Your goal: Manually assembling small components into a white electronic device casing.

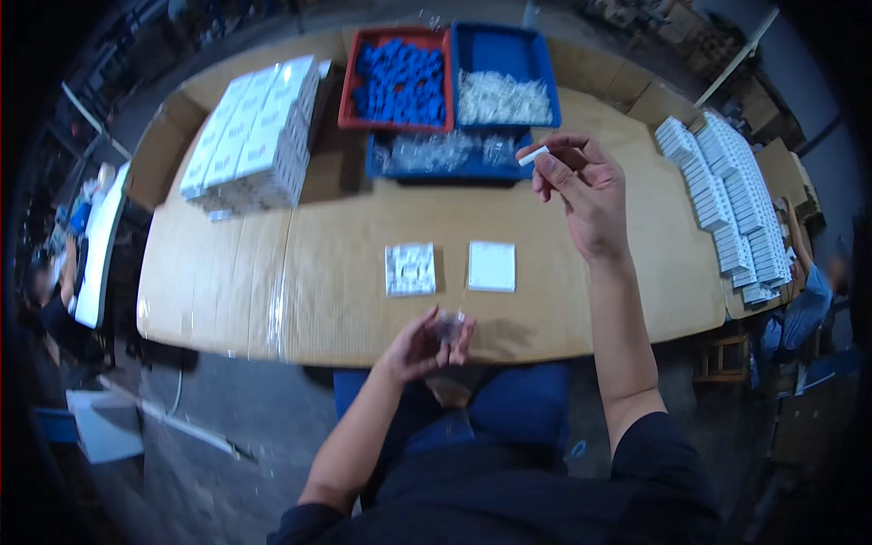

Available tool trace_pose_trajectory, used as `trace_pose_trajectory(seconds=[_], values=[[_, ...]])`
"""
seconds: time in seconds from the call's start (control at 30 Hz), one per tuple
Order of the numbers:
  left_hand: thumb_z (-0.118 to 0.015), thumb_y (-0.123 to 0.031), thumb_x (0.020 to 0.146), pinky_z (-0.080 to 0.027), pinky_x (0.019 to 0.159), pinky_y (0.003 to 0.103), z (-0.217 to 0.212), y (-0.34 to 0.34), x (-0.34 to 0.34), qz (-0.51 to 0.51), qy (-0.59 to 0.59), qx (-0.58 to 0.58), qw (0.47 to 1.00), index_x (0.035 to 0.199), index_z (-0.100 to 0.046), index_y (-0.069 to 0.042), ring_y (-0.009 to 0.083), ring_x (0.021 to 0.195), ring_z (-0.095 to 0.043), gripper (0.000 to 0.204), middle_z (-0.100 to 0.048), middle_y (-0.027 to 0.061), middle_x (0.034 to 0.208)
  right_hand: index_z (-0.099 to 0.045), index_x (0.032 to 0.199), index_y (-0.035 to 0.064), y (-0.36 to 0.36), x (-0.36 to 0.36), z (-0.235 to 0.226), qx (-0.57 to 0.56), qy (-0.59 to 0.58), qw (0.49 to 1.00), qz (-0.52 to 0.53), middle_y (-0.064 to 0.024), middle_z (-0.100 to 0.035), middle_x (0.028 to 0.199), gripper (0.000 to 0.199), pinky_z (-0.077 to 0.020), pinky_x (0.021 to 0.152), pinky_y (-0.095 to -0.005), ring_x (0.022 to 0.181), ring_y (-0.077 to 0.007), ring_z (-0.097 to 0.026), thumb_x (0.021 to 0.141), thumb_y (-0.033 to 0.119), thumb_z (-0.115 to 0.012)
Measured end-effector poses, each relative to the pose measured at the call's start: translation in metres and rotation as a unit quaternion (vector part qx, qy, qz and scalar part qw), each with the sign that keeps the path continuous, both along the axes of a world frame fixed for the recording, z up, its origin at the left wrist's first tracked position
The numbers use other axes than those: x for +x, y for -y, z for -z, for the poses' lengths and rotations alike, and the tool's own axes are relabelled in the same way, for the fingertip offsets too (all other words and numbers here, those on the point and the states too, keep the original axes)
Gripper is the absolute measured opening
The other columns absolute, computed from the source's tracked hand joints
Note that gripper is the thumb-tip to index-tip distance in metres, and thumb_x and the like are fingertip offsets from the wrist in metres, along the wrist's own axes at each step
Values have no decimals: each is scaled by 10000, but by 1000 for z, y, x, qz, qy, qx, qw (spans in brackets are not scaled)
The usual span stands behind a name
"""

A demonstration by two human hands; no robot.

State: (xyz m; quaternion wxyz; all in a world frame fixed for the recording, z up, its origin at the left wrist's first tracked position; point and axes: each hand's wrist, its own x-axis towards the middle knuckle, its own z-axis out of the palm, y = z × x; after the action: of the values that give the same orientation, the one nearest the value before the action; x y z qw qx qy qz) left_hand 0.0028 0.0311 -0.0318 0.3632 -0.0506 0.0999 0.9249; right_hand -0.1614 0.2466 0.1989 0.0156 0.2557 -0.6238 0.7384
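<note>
My left hand (422, 345) is at the near table edge, fingers closed around a small clear plastic piece (450, 324). My right hand (581, 186) is raised over the table's right half, pinching a small white stick-like part (533, 155) between thumb and fingertips. Two small white square boxes lie on the cardboard-covered table (318, 300) between my hands: the left box (410, 269) shows an open grid, the right box (491, 265) is plain white.
At the back stand a red tray of blue caps (400, 82), a blue tray of clear parts (505, 95) and another blue tray (445, 154) in front. White boxes are stacked at left (254, 136) and right (736, 200). People sit at both sides.
</note>
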Motion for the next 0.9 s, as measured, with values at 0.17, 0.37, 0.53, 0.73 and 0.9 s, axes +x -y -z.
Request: trace_pose_trajectory(seconds=[0.17,0.37,0.53,0.73,0.9], values=[[-426,-505,1089,-575,924,378,-5,-4,-10,-10,-34,26,999,1388,-546,63,229,973,-691,653,-692,114,1152,-741,1042,0,6,55,87,138,129,982,4,-14,-715,896,128,-476,649,-212,748,-53,-607,922,33,-771],[-384,-501,1108,-564,935,345,-4,-7,-8,9,-82,-39,996,1367,-556,53,178,950,-678,636,-672,98,1094,-757,1031,34,8,87,118,245,145,958,-30,-2,-720,893,140,-433,616,-220,711,-38,-567,902,72,-797],[-351,-528,1105,-537,947,380,-5,-6,-2,6,-84,-89,992,1378,-550,29,185,969,-652,651,-656,87,1095,-770,996,47,13,84,109,374,149,911,-87,-21,-704,893,141,-428,636,-248,728,-59,-557,872,100,-810],[-401,-498,1104,-537,956,387,-11,-9,-3,-3,-101,-83,991,1324,-589,-40,199,1009,-667,542,-689,126,1163,-765,971,30,13,76,122,359,89,914,-168,20,-657,906,105,-414,680,-241,805,-59,-560,873,66,-783],[-427,-461,1107,-543,959,389,-10,-5,-1,-12,-97,-98,990,1313,-590,-76,203,1019,-685,466,-708,131,1165,-769,964,3,28,70,111,406,98,884,-208,-58,-705,924,132,-487,771,-291,862,-153,-637,845,56,-745]])
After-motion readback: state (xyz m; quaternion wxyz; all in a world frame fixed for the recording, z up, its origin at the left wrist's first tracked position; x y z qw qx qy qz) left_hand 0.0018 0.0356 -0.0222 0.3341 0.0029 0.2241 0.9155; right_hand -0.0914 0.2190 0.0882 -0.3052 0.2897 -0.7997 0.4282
